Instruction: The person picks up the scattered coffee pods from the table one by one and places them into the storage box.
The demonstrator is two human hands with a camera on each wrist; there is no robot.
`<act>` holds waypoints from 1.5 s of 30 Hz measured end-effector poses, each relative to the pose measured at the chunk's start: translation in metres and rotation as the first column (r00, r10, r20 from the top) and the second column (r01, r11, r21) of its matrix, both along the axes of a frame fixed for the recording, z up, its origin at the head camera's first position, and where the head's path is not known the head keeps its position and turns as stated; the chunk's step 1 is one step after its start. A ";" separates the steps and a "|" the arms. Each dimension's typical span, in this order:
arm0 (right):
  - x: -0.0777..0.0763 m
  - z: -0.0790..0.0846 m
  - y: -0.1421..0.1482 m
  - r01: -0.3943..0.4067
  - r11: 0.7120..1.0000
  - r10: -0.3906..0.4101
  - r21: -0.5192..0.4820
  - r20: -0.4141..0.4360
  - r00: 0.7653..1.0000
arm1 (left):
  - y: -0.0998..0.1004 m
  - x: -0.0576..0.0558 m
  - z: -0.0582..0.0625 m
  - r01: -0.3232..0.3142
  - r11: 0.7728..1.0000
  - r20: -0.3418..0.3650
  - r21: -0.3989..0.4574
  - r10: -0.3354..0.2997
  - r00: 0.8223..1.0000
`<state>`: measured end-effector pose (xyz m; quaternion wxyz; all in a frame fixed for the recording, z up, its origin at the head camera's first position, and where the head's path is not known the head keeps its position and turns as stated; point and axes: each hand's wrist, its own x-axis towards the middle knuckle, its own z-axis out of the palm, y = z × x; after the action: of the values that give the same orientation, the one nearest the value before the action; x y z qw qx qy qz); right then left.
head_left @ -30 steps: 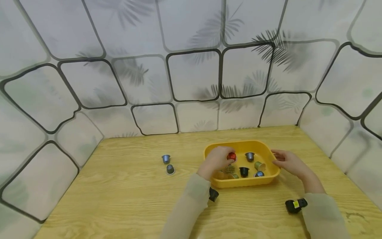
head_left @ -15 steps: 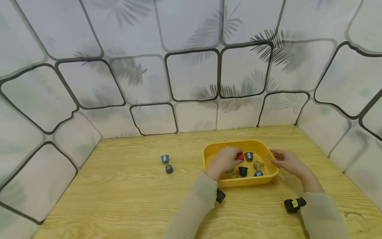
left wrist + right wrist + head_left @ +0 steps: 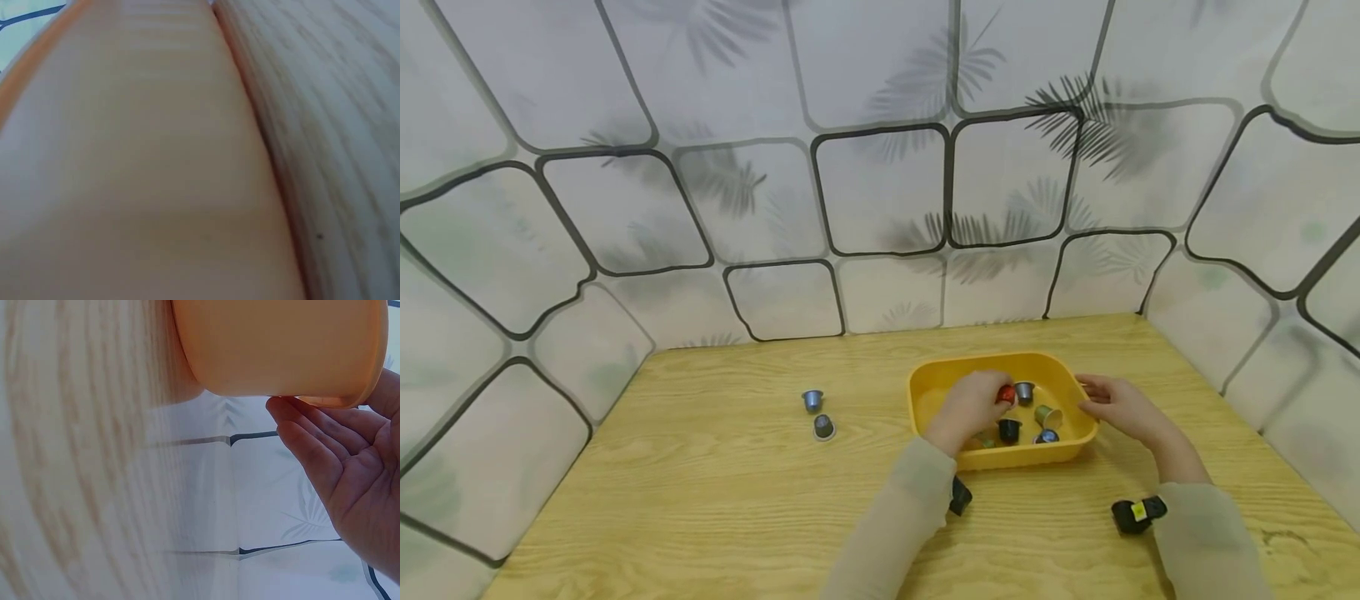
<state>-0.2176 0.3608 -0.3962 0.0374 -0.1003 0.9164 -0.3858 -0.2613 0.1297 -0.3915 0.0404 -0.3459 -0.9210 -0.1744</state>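
My left hand is inside the yellow tray, pinching a red coffee capsule between thumb and fingers. Right beside that capsule stands a grey-blue one. Other capsules in the tray are a black one, a pale green one and a blue one; a greenish one is partly hidden by the left hand. My right hand holds the tray's right end, fingers against the outer wall and thumb at the rim. The left wrist view holds only the tray's outer wall and wood.
Two more capsules lie on the wooden table left of the tray: a blue one and a dark grey one. Patterned fabric walls enclose the table at the back and sides. Black cameras sit at the wrists.
My left hand has moved to the right inside the tray with the red capsule, coming up beside the grey-blue one. The right hand keeps its hold on the tray's end.
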 end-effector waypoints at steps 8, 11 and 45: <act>0.001 0.000 0.000 -0.001 1.000 0.001 0.009 0.007 1.000 | 0.000 -0.002 -0.005 -0.028 0.999 -0.022 -0.025 0.028 0.999; 0.001 0.000 0.000 0.000 1.000 0.000 0.009 0.006 1.000 | 0.000 -0.002 -0.007 -0.033 0.998 -0.048 -0.052 0.030 0.998; -0.001 0.000 0.001 -0.017 1.000 0.017 0.006 -0.004 1.000 | 0.002 -0.002 -0.014 -0.044 0.984 0.034 -0.174 0.050 0.998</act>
<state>-0.2183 0.3622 -0.3967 0.0389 -0.1089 0.9167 -0.3824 -0.2633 0.1312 -0.4059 -0.0032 -0.3229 -0.9412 -0.0993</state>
